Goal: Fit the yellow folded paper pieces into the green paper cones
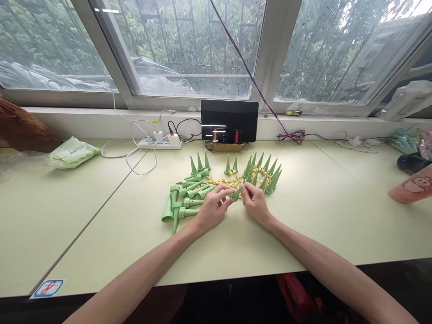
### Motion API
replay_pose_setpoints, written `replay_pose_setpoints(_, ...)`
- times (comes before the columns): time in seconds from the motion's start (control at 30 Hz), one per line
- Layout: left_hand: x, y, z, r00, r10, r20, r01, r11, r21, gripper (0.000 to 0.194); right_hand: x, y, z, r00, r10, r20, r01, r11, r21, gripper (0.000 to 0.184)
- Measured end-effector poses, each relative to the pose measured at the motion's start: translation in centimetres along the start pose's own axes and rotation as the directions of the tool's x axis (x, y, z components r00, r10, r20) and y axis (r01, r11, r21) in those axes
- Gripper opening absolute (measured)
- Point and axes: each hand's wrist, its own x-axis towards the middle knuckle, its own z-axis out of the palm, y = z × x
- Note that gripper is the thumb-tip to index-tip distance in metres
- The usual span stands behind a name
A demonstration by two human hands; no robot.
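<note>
My left hand (216, 204) grips a green plastic cone spike (236, 192), its tip pointing up and to the right. Close beside that tip, my right hand (254, 200) is closed with thumb and fingers pinched; whatever is between them is too small to make out. Small yellow pieces (227, 182) lie loose in a heap just beyond both hands. On the left, several green cone spikes (194, 190) lie on their sides. More green spikes (270, 173) stand upright at the right, around further yellow pieces.
A phone (228, 136) showing a timer leans on a black tablet (229, 112) at the back. A white power strip (160, 143) with cables lies left of it. A wipes packet (73, 152) is on the left, a pink cup (411, 185) at the right edge of the table (320, 211).
</note>
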Motion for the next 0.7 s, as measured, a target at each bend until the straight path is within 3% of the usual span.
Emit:
replay_pose_setpoints(0.33, 0.1, 0.5, 0.0, 0.999, 0.010, -0.046, -0.006, 0.997, 0.083, 0.025, -0.1, -0.2, 0.2, 1.000, 0.019, 0.000, -0.019, 1.000, 0.016, 0.043)
replay_pose_setpoints(0.43, 0.3, 0.9, 0.0, 0.994, 0.002, -0.112, 0.006, 0.997, 0.076, 0.030, -0.1, -0.3, 0.2, 0.998, 0.038, -0.045, -0.036, 0.997, 0.062, 0.041)
replay_pose_setpoints(0.53, 0.3, 0.9, -0.1, 0.976, -0.030, -0.215, 0.046, 0.996, 0.071, 0.022, -0.1, -0.3, 0.2, 0.995, 0.047, -0.084, -0.041, 0.996, 0.073, 0.040)
replay_pose_setpoints(0.6, 0.3, 0.8, -0.2, 0.974, -0.043, -0.222, 0.064, 0.994, 0.088, 0.034, -0.1, -0.3, 0.2, 0.995, 0.041, -0.089, -0.036, 0.997, 0.064, 0.040)
replay_pose_setpoints(0.7, 0.2, 0.4, -0.1, 0.989, -0.024, -0.148, 0.042, 0.991, 0.123, 0.055, -0.2, -0.2, 0.2, 0.998, 0.006, -0.064, -0.003, 0.999, 0.039, 0.039)
